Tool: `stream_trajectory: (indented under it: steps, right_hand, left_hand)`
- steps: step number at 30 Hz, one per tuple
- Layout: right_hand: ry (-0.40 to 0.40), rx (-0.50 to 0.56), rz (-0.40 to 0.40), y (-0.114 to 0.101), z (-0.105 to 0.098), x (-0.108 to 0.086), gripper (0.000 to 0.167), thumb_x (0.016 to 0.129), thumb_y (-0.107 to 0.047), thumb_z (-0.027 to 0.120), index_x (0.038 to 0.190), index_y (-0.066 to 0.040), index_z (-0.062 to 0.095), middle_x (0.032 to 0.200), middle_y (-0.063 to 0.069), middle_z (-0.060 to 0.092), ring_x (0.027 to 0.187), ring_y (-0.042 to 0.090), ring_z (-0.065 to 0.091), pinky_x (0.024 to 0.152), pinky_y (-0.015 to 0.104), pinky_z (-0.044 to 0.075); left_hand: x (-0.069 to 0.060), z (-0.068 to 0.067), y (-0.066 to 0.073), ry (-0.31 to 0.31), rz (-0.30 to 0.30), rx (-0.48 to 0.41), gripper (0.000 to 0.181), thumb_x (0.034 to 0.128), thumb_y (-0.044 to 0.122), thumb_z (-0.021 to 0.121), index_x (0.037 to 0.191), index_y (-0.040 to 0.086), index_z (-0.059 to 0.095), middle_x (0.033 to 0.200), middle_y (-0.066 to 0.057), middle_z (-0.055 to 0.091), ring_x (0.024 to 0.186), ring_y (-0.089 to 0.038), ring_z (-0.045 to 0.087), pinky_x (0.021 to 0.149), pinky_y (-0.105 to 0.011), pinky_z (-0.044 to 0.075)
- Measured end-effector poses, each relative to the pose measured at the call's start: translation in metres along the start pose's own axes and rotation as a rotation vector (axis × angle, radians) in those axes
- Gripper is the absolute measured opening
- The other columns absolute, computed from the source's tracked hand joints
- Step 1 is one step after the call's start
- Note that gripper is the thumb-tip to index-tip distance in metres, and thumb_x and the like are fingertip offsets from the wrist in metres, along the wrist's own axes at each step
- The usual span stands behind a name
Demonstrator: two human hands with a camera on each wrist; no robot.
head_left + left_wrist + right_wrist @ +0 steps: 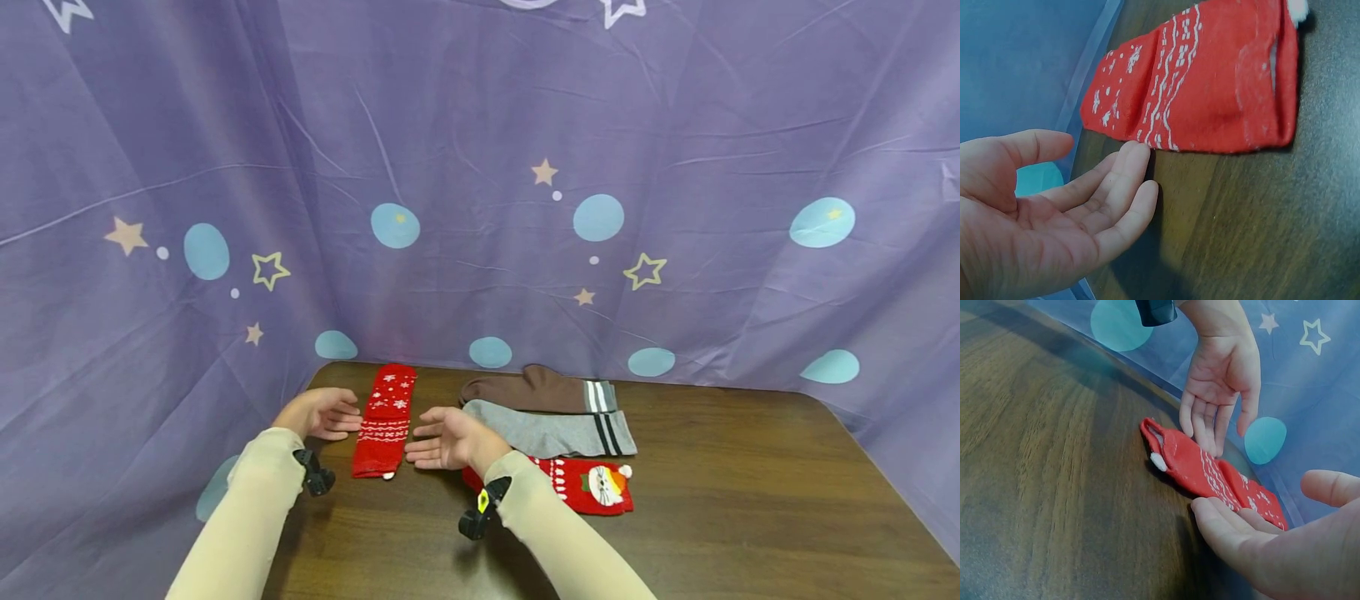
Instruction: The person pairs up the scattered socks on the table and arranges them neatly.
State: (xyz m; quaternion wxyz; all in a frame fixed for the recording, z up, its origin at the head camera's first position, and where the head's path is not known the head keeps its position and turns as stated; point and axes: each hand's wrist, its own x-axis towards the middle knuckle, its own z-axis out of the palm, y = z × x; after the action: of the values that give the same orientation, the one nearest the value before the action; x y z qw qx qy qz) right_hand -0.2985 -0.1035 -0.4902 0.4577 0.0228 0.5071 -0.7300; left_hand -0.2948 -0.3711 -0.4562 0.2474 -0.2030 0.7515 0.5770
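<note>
A red sock (383, 421) with white snowflakes and a small white pompom lies flat on the table's left part, its cuff toward the person. On its left side is my left hand (322, 413), palm turned inward and fingers extended; in the left wrist view the fingertips (1138, 150) come right up to the sock's edge. Facing it from the other side, my right hand (447, 439) has its fingers extended too, and in the right wrist view they are close beside the sock (1200, 465). Neither hand grips anything. Whether the fingertips touch the cloth I cannot tell.
Right of my right hand lie a brown sock (525, 392) with a grey cuff, a grey sock (547, 429) with black stripes, and a red sock (596, 487) with a cat face, partly covered by my right arm. A purple curtain (480, 275) hangs behind the wooden table (750, 467).
</note>
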Motion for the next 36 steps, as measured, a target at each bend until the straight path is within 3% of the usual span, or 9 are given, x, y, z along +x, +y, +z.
stream_trajectory:
  steps: [9,23,29,36]
  right_hand:
    - [0.046,0.018,-0.010,0.001,0.001,0.000,0.058,0.101,-0.023,0.044,0.148,0.010,0.037,0.152,0.035,0.042,0.144,0.047,0.042,0.123,0.050,0.035]
    - [0.037,0.068,-0.025,0.002,0.002,0.004,0.058,0.099,-0.019,0.046,0.146,0.013,0.038,0.152,0.033,0.043,0.144,0.045,0.043,0.123,0.050,0.035]
    - [0.029,0.074,-0.019,0.002,0.004,0.001,0.058,0.099,-0.018,0.044,0.147,0.014,0.035,0.153,0.035,0.038,0.145,0.046,0.039,0.124,0.050,0.033]
    - [0.033,0.062,0.005,0.006,0.003,0.000,0.058,0.100,-0.018,0.043,0.148,0.013,0.033,0.154,0.034,0.039,0.145,0.047,0.039,0.124,0.050,0.033]
  left_hand:
    - [0.001,0.009,0.001,0.032,-0.023,-0.011,0.049,0.1038,0.021,0.038,0.137,-0.014,0.047,0.094,-0.004,0.071,0.088,-0.013,0.070,0.097,-0.039,0.055]
    - [0.004,0.016,0.000,0.065,-0.048,-0.014,0.046,0.1026,0.020,0.040,0.133,-0.011,0.053,0.087,-0.001,0.070,0.085,-0.012,0.068,0.093,-0.036,0.056]
    - [-0.002,0.020,0.006,0.065,-0.057,0.049,0.048,0.1017,0.022,0.038,0.132,-0.013,0.053,0.090,-0.005,0.071,0.086,-0.015,0.069,0.095,-0.037,0.056]
    - [-0.006,0.021,0.010,0.084,-0.107,0.138,0.045,0.0994,0.023,0.038,0.121,-0.011,0.059,0.084,-0.005,0.072,0.080,-0.015,0.072,0.084,-0.033,0.059]
